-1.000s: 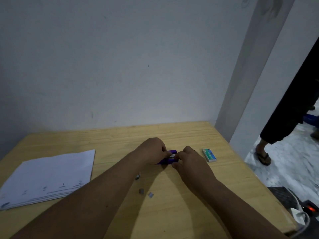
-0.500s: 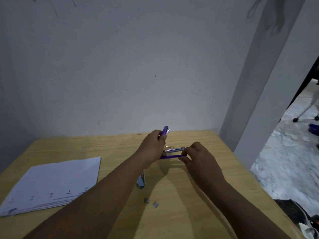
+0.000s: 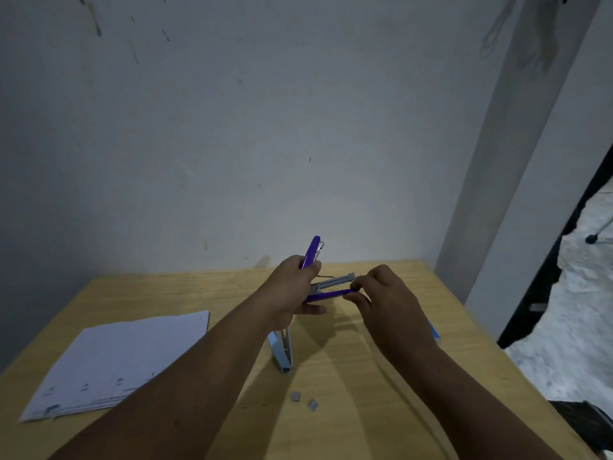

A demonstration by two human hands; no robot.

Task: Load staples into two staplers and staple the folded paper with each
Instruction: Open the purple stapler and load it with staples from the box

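While the wooden table (image 3: 381, 376) stood against the pale wall (image 3: 265, 144), the folded paper (image 3: 122, 356) lay flat on its left part, well apart from both hands. Above the table's middle the left hand (image 3: 292, 290) gripped the purple stapler (image 3: 326, 292) at its hinge, its cover swung upright and its metal staple channel exposed. The right hand (image 3: 388, 300) pinched the channel's front end with its fingertips. A pale blue stapler (image 3: 282, 353) lay on the table beneath the left wrist. Nearest the camera, two small staple strips (image 3: 303, 400) lay loose just beside each other.
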